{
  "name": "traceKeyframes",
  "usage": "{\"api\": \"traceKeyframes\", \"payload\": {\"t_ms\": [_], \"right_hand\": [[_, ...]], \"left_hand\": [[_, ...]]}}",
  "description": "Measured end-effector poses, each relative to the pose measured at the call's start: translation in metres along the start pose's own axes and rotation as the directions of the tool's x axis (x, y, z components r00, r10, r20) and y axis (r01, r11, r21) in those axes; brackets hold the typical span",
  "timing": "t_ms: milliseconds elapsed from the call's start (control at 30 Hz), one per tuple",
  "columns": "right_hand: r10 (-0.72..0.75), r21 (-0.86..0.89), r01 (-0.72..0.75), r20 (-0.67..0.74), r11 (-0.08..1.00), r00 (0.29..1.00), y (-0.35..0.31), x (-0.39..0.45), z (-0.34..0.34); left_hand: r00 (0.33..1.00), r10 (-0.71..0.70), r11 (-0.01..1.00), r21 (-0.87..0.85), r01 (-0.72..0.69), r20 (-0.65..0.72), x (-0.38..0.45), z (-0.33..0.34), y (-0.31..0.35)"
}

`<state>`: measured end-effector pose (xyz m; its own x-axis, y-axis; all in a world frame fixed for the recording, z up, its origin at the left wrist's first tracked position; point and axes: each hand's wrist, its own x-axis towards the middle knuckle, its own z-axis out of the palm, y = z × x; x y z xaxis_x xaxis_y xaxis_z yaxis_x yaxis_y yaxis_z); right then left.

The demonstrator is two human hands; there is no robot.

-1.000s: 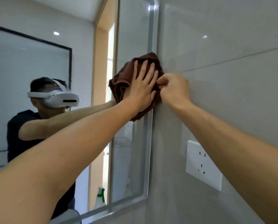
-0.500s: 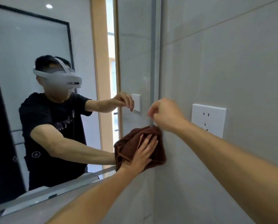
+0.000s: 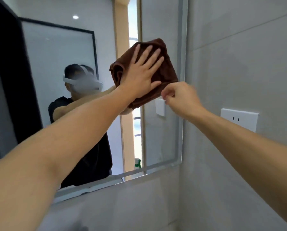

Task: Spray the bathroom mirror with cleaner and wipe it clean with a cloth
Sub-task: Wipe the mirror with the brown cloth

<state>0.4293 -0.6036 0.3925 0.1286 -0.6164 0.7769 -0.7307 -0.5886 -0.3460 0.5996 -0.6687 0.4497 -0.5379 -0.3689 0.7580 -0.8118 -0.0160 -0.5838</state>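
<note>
A folded brown cloth (image 3: 168,69) lies flat against the mirror (image 3: 162,140), close to its right edge. My left hand (image 3: 142,72) presses on the cloth with the fingers spread and straight. My right hand (image 3: 179,95) hovers at the cloth's lower right edge with thumb and fingers curled together. It is blurred, and I cannot tell whether the fingertips touch the cloth. The mirror reflects a person in a black shirt with a white headset.
A white wall socket (image 3: 239,119) sits on the grey tiled wall right of the mirror. A green-and-white spray bottle (image 3: 137,162) shows as a reflection near the mirror's bottom edge. A white switch plate (image 3: 160,108) is also reflected. Grey tile runs below the mirror.
My left hand slid the cloth down the mirror's right edge and then back up and slightly left. My right hand, above the cloth half a second ago, is now below its lower right edge.
</note>
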Motion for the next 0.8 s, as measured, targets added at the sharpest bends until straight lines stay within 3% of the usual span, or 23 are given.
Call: {"api": "traceKeyframes", "payload": {"t_ms": [133, 200, 300, 400, 500, 567, 667, 800], "right_hand": [[-0.053, 0.090, 0.065, -0.128, 0.994, 0.990, -0.019, 0.005, 0.006], [-0.039, 0.071, 0.050, -0.152, 0.996, 0.988, -0.019, 0.001, 0.009], [0.015, 0.041, -0.010, -0.109, 0.999, 0.994, -0.009, -0.012, 0.016], [-0.004, -0.015, 0.004, -0.012, 1.000, 1.000, 0.001, -0.032, 0.018], [-0.048, -0.068, 0.049, 0.029, 0.996, 0.998, 0.001, -0.040, 0.012], [-0.051, -0.064, 0.052, 0.021, 0.997, 0.998, -0.005, -0.036, 0.008], [-0.087, -0.058, 0.086, -0.014, 0.995, 0.996, -0.025, -0.023, 0.004], [-0.124, -0.036, 0.123, -0.032, 0.992, 0.992, -0.060, 0.001, 0.009]], "left_hand": [[0.993, -0.113, 0.992, 0.051, 0.116, -0.043, -0.030, 0.004, 0.020], [0.995, -0.097, 0.995, 0.014, 0.097, -0.014, -0.069, 0.022, 0.051], [0.986, 0.087, 0.993, -0.091, -0.075, 0.141, -0.158, 0.051, 0.115], [0.871, 0.325, 0.944, -0.068, -0.324, 0.367, -0.230, 0.066, 0.150], [0.797, 0.443, 0.882, -0.036, -0.471, 0.410, -0.241, 0.066, 0.136], [0.793, 0.500, 0.853, -0.037, -0.521, 0.347, -0.227, 0.059, 0.107], [0.874, 0.436, 0.898, -0.031, -0.440, 0.214, -0.177, 0.031, 0.038], [0.990, 0.112, 0.992, 0.050, -0.116, 0.085, -0.106, -0.036, -0.077]]}}
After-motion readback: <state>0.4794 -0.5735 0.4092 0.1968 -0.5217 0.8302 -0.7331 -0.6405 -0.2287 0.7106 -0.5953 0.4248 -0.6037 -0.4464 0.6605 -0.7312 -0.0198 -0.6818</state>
